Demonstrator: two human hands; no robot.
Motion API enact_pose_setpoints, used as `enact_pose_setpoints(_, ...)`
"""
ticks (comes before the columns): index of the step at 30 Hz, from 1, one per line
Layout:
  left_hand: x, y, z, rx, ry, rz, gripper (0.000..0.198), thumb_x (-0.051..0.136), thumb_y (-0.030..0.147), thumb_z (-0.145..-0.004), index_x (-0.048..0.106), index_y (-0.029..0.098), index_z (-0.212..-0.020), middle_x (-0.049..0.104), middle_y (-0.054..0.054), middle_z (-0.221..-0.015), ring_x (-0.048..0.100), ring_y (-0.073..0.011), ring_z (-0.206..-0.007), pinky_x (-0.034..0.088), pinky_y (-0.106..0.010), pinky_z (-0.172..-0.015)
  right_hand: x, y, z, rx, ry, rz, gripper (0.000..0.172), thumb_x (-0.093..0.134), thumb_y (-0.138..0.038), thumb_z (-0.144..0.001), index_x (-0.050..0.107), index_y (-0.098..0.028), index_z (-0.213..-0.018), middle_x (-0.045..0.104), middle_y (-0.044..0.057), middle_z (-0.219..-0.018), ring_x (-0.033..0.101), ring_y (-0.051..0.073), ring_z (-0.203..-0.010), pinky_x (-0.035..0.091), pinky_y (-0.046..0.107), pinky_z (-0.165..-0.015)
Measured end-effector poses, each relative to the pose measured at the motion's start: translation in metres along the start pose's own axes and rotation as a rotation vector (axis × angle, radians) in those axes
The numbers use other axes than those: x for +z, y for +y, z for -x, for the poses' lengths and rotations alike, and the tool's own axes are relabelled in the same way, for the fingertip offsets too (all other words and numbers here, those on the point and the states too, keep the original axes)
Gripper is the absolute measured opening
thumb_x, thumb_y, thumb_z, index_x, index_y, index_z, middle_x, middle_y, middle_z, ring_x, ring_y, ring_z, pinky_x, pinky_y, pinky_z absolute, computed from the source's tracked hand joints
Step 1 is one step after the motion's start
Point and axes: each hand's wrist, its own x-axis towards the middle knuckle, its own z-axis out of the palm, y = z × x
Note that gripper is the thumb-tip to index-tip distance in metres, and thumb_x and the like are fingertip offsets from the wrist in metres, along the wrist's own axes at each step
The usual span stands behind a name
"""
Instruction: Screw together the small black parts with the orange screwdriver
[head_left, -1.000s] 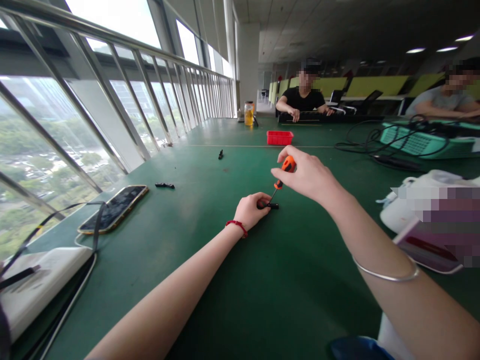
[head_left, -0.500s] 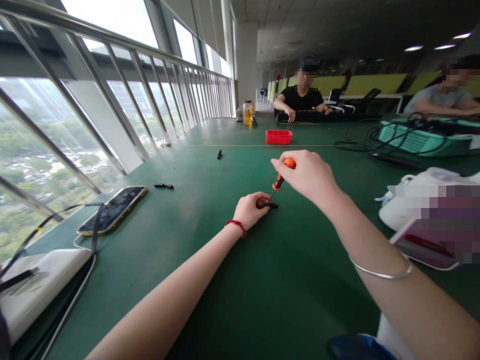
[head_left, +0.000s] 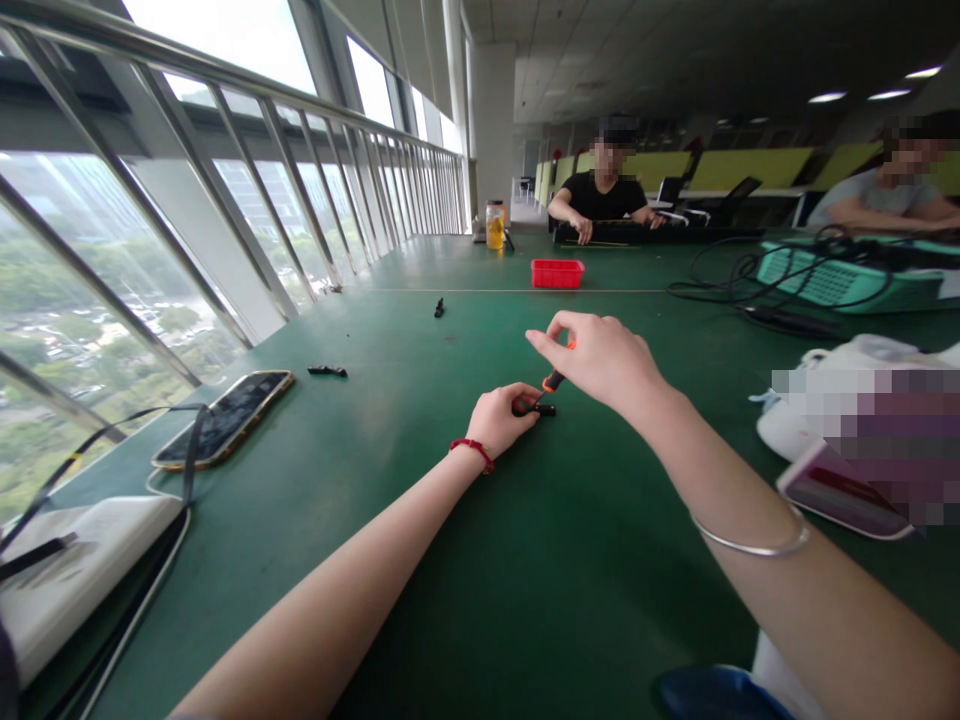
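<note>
My left hand [head_left: 501, 418] rests on the green table [head_left: 420, 520] and pinches a small black part [head_left: 541, 409] against it. My right hand [head_left: 596, 358] is closed round an orange-handled screwdriver [head_left: 555, 378], whose tip meets the black part. Most of the handle is hidden inside my fingers. A red string circles my left wrist and a silver bangle my right forearm.
A phone [head_left: 225, 416] lies at the left with a cable over it. Two loose black parts [head_left: 328, 371] [head_left: 439, 307] lie farther out. A red tray [head_left: 556, 273] and a yellow jar [head_left: 495, 226] stand beyond. Two other people sit at the far end. White items [head_left: 825, 410] and cables sit right.
My right hand has sunk lower over the screwdriver and turned, so less of the orange handle shows. My left hand and the black part have stayed in place.
</note>
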Motion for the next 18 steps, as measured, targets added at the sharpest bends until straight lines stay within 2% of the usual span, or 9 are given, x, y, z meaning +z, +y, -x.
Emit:
enact_pose_setpoints(4,0.0,0.0,0.0,0.006,-0.001,-0.044,0.024,0.061,0.018,-0.068,0.066,0.018,-0.091,0.069,0.0,-0.081,0.062,-0.0138,-0.074,0.048,-0.023,-0.069,-0.002,-0.002,0.001,0.0,-0.086,0.018,0.036,0.043,-0.054,-0.078,0.065,-0.026,-0.07,0.065,0.004,-0.068,0.059,0.021,-0.067,0.037,0.029,-0.058)
enact_pose_setpoints(8,-0.001,0.003,0.0,0.017,-0.006,-0.089,0.022,0.063,0.022,-0.068,0.067,0.018,-0.089,0.069,0.0,-0.081,0.061,-0.0142,-0.074,0.048,-0.023,-0.068,-0.006,-0.002,0.003,-0.03,-0.193,0.033,0.021,0.05,-0.038,-0.073,0.068,-0.028,-0.068,0.066,0.003,-0.071,0.058,0.019,-0.064,0.035,0.028,-0.055)
enact_pose_setpoints(10,-0.002,0.003,0.0,0.02,-0.01,-0.095,0.021,0.063,0.025,-0.069,0.067,0.019,-0.088,0.069,0.0,-0.084,0.061,-0.0139,-0.074,0.048,-0.023,-0.069,-0.015,0.0,0.006,-0.078,-0.26,0.036,0.018,0.051,-0.03,-0.071,0.068,-0.029,-0.065,0.066,0.001,-0.07,0.056,0.017,-0.061,0.034,0.027,-0.054)
enact_pose_setpoints(12,-0.002,0.003,0.0,0.019,-0.02,-0.089,0.021,0.063,0.027,-0.071,0.067,0.02,-0.09,0.069,0.001,-0.087,0.061,-0.0134,-0.075,0.048,-0.023,-0.069,-0.03,0.002,0.012,-0.12,-0.27,0.077,0.019,0.052,-0.028,-0.072,0.068,-0.028,-0.063,0.064,0.0,-0.064,0.053,0.016,-0.055,0.033,0.027,-0.051)
enact_pose_setpoints(16,-0.001,0.0,-0.001,0.014,-0.034,-0.08,0.024,0.062,0.029,-0.072,0.067,0.02,-0.093,0.07,0.0,-0.088,0.061,-0.0134,-0.076,0.048,-0.023,-0.069,-0.072,0.007,0.03,-0.104,0.047,-0.037,0.025,0.046,-0.035,-0.081,0.071,-0.028,-0.08,0.061,0.001,-0.061,0.051,0.014,-0.05,0.035,0.028,-0.05)
enact_pose_setpoints(18,-0.001,0.0,-0.001,0.008,-0.03,-0.078,0.023,0.062,0.031,-0.072,0.067,0.02,-0.093,0.07,0.0,-0.087,0.061,-0.0135,-0.076,0.048,-0.023,-0.068,-0.086,0.009,0.035,-0.116,0.177,-0.108,0.03,0.043,-0.037,-0.084,0.07,-0.026,-0.093,0.058,0.001,-0.058,0.052,0.014,-0.052,0.037,0.028,-0.053)
